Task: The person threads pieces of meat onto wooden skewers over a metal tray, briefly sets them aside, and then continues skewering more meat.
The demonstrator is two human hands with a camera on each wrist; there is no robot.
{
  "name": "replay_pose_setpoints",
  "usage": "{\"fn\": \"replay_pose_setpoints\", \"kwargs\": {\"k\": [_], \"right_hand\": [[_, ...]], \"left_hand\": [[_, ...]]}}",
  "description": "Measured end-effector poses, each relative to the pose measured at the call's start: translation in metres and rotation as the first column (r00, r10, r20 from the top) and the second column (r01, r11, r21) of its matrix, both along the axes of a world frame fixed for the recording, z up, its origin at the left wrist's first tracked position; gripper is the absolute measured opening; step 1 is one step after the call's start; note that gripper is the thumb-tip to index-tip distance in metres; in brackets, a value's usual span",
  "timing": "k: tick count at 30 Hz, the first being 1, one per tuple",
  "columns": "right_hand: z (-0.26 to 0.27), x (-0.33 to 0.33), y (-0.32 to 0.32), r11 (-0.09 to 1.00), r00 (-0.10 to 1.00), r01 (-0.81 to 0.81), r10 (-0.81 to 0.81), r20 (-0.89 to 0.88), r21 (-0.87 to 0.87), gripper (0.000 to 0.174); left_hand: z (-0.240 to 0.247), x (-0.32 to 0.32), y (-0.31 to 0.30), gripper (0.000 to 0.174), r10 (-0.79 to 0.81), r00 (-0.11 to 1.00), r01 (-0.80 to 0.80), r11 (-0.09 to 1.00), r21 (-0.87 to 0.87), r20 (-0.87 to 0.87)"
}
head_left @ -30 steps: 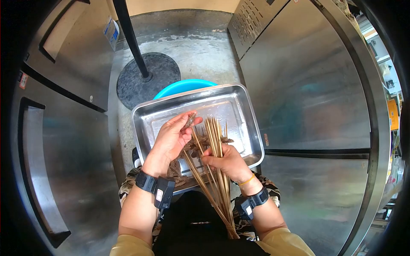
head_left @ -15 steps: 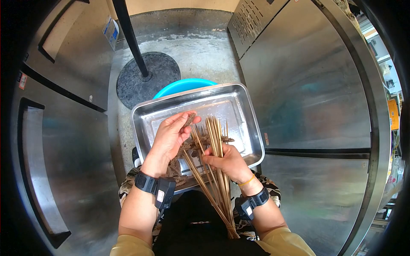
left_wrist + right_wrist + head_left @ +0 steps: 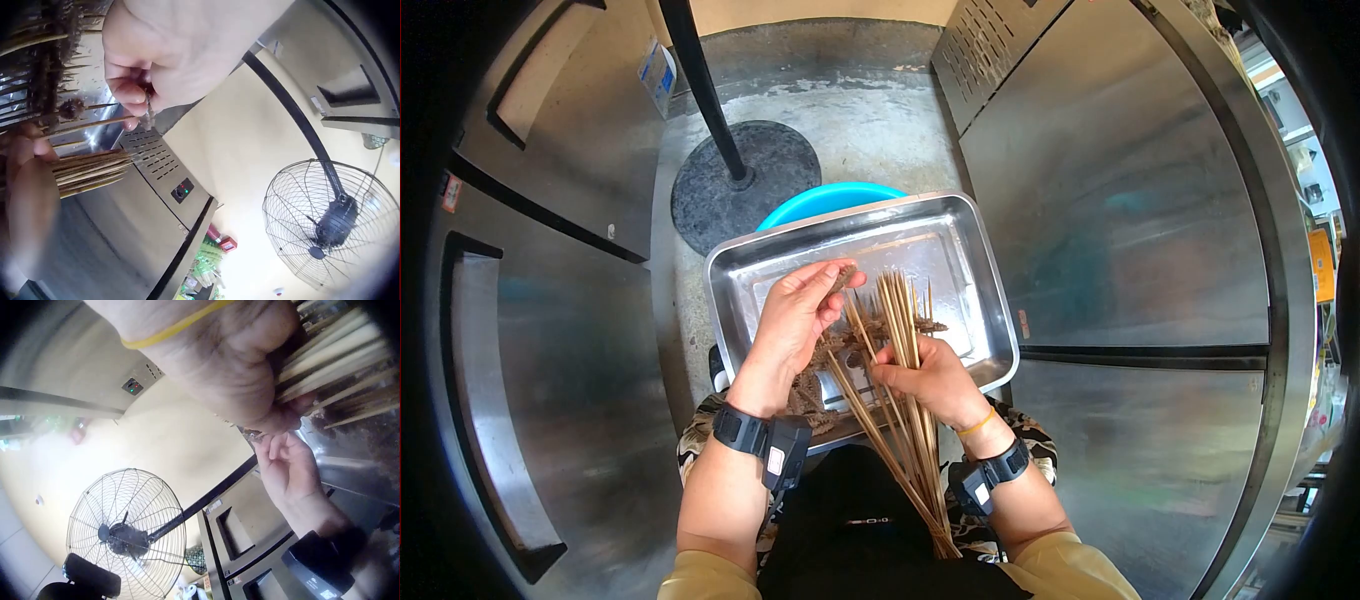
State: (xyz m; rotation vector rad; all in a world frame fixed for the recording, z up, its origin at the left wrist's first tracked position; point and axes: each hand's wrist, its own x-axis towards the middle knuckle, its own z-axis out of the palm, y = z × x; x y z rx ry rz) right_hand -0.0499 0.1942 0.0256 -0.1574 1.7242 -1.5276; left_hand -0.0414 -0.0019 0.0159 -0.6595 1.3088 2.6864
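My left hand (image 3: 798,312) pinches a small brown strip of meat (image 3: 840,284) between thumb and fingertips, above the metal tray. In the left wrist view, one skewer (image 3: 94,125) points at the strip (image 3: 149,111), its tip right at the fingers. My right hand (image 3: 937,382) grips a bundle of thin bamboo skewers (image 3: 897,305), tips pointing away from me and the long ends reaching down to my lap. Skewers threaded with brown meat (image 3: 807,392) lie in the near part of the tray (image 3: 982,250), partly hidden by both hands.
The tray rests over my lap, with a blue basin (image 3: 832,203) beyond it. A round black stand base (image 3: 745,190) with a pole is on the floor, and a wire fan (image 3: 331,225) shows in the wrist views. Steel cabinets (image 3: 1110,200) flank both sides.
The meat strip in my left fingers has tilted slightly and that hand has shifted a little. My right hand keeps its grip on the skewers, almost still.
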Motion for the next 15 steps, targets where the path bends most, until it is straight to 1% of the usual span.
{"fn": "replay_pose_setpoints", "kwargs": {"k": [4, 7, 10, 13, 15], "right_hand": [[-0.001, -0.001, 0.000, 1.000, 1.000, -0.009, 0.009, 0.000, 0.013, 0.011], [0.000, -0.001, 0.000, 1.000, 1.000, -0.009, 0.009, 0.001, 0.014, 0.011], [0.000, 0.000, 0.000, 1.000, 1.000, -0.003, 0.003, -0.009, 0.013, 0.011], [0.001, -0.001, 0.001, 1.000, 1.000, 0.004, -0.004, -0.014, 0.016, 0.011], [0.002, -0.003, 0.002, 1.000, 1.000, 0.022, -0.022, -0.007, 0.007, 0.010]], "left_hand": [[-0.001, 0.000, 0.000, 0.024, -0.012, 1.000, 0.010, 0.996, -0.088, -0.020], [0.000, 0.001, 0.002, 0.023, -0.045, 0.999, 0.041, 0.980, -0.196, -0.019], [-0.001, 0.001, 0.004, 0.020, -0.071, 0.997, 0.057, 0.963, -0.262, -0.042], [0.002, 0.004, 0.011, 0.018, -0.087, 0.990, 0.026, 0.889, -0.457, -0.115], [0.003, 0.007, 0.018, 0.017, -0.144, 0.986, 0.069, 0.822, -0.565, -0.089]]}}
